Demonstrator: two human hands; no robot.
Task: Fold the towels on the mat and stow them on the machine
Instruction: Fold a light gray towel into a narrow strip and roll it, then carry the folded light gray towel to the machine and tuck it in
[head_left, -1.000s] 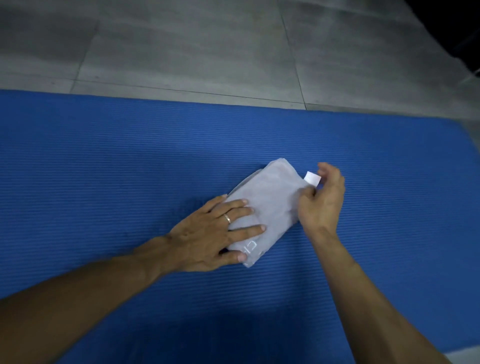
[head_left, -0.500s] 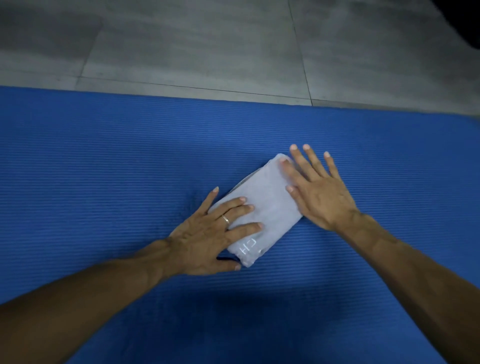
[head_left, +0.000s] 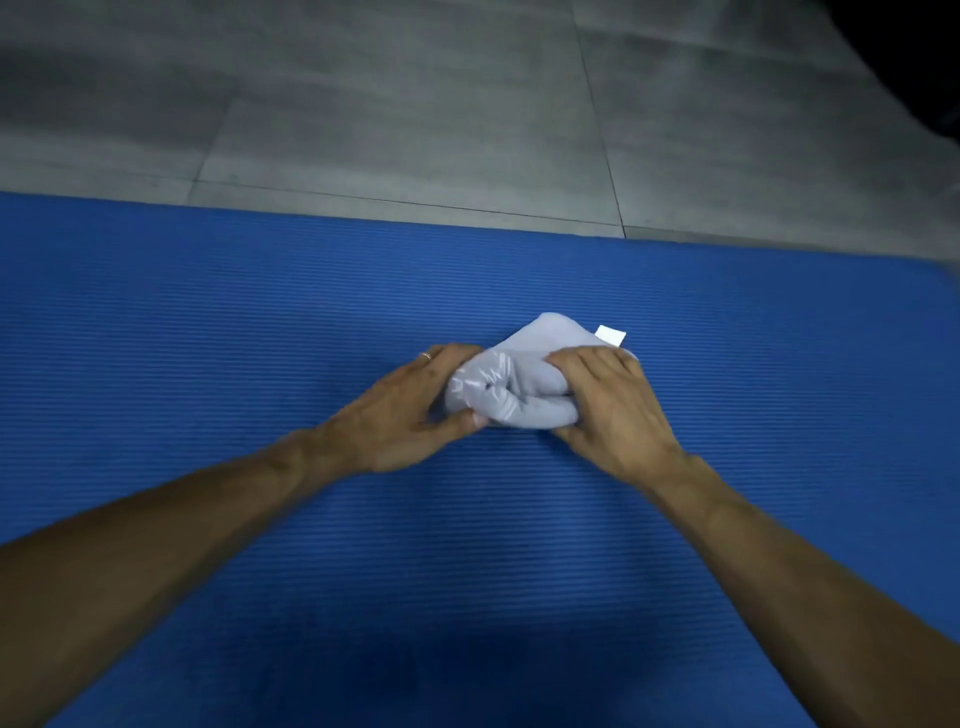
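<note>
A grey tiled floor (head_left: 405, 114) is lying at the far side, with thin dark joints crossing it. The light is dim, and the top right corner (head_left: 914, 57) is staying black.

The towel (head_left: 524, 374) bunched between my fingers was pale grey, almost lilac in that dim light, with faint white marks on the creased end nearest my left hand (head_left: 400, 415). A small white tag (head_left: 611, 335) stuck out just beyond my right hand (head_left: 608, 410). On my left hand I wore a thin silver ring (head_left: 426, 356). Under both hands the mat (head_left: 208, 322) was deep blue, ribbed in fine lines running sideways. Beyond my fingers the floor (head_left: 389, 114) was mottled grey, crossed by thin dark seams.
</note>
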